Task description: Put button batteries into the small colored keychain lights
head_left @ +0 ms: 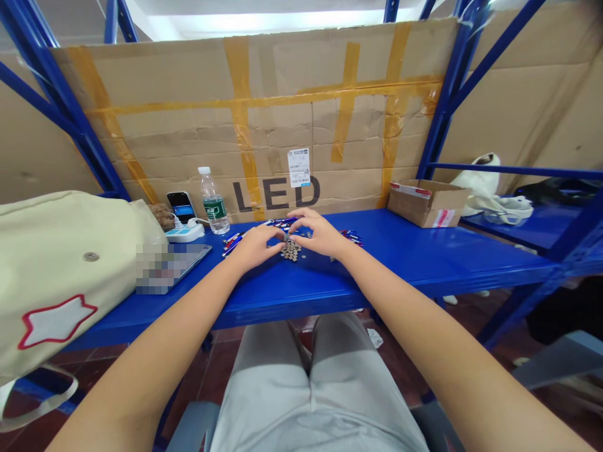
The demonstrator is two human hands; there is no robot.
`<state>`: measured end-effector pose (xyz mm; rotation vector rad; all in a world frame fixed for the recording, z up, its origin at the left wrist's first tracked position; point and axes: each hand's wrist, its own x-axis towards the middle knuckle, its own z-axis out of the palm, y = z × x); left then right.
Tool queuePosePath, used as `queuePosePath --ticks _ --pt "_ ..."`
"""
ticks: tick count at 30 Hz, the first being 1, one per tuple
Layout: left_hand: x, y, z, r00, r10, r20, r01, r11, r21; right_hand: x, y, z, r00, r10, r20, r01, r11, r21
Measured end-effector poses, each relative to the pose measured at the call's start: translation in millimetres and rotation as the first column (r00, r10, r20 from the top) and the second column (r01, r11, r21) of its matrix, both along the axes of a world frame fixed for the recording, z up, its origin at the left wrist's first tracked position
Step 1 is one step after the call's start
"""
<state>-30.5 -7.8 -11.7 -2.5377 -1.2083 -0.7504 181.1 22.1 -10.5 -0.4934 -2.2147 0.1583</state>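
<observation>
Both my hands rest on a blue shelf (400,257) in front of me. My left hand (255,245) and my right hand (316,232) meet over a small heap of little grey metal parts (291,250). Their fingertips are pinched together at one tiny piece just above the heap; what it is I cannot make out. Behind and beside the hands lie several red, white and blue pen-like sticks (233,240), scattered along the shelf.
A cream cloth bag with a red star (61,276) fills the left. A water bottle (214,201), a phone (181,206) and a power strip (184,233) stand behind it. A small cardboard box (426,202) sits at right. Taped cardboard marked LED (264,113) backs the shelf.
</observation>
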Motion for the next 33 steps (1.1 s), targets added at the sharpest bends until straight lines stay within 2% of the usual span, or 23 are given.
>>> queuePosePath --ticks 14,16,18,21,23,33 --pt "0 0 0.3 1.0 -0.008 0.013 0.007 0.999 0.042 -2 5 -3.1 1.0 0.017 0.02 -0.017 0.999 0.031" --pt "-2 1 -0.1 1.0 -0.002 0.031 0.001 0.999 0.053 0 8 -4.0 0.999 -0.027 0.033 0.027 1.0 0.017" --pt "-5 3 -0.3 0.999 0.006 0.04 -0.008 0.998 0.059 4 13 -5.6 0.983 -0.148 0.107 0.151 0.988 -0.02" --pt "-8 4 0.2 1.0 0.025 0.015 -0.026 0.998 0.055 7 17 -8.8 0.888 -0.319 0.332 0.36 0.93 -0.069" --pt "-8 5 0.7 0.999 0.035 -0.012 -0.035 0.998 0.046 8 17 -10.5 0.833 -0.355 0.425 0.423 0.903 -0.074" --pt "-7 6 0.5 0.998 0.04 -0.058 -0.038 0.999 0.026 -1 22 -16.0 0.806 -0.324 0.496 0.391 0.92 -0.035"
